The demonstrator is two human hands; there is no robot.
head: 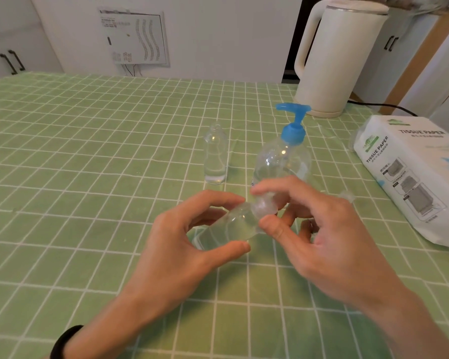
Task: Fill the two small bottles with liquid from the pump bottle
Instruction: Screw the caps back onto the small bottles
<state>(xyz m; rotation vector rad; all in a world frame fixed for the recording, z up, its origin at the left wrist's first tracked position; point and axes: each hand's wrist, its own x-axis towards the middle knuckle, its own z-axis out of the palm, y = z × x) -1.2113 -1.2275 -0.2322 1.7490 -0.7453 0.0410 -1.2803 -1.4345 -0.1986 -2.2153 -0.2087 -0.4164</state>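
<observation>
Head view: the left hand [184, 244] is holding a small bottle [226, 226] tilted above the desk [88, 177], its grip curled round the body. The right hand [329, 237] is pinching its cap [265, 207] in a narrow grip. The second small bottle [215, 156] is standing upright just left of the pump bottle [283, 161].
</observation>
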